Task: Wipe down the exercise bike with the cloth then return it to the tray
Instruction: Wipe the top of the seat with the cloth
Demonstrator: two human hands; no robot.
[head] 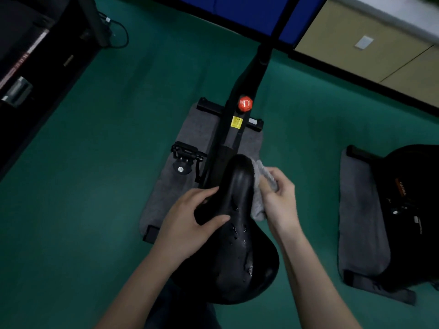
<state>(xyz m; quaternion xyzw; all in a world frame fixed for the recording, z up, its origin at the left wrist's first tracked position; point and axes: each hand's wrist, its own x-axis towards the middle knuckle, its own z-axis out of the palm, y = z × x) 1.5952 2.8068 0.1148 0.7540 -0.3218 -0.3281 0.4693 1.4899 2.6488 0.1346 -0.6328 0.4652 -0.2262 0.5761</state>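
Green carpet-type flooring is seen all round, with blue partition panels at the back.

The right hand (281, 200) is closed round a bunched grey cloth (260, 184), which is pressed against the right flank of the saddle (240, 252), near the nose. The left hand (190, 219) is wrapped over the saddle's left edge, thumb laid across the top, so the seat looks to be steadied while it gets wiped. Droplets (238, 230) are spotted along the saddle's middle and rear, so the wiping step is judged well short of done. Next, the cloth probably needs to be dragged back over that wet patch, then taken on to the frame and the pedal (186, 154). No tray is in view, so the return leg can't be planned from here.

Further out, the exercise bike (248, 77) is parked on a grey mat (192, 131). A red knob (245, 103) is fitted on the frame, with a yellow sticker (236, 122) just below it, print too small to be read. Orange lettering (401, 189) is seen on a second machine (418, 210) to the right, too blurred to be made out.
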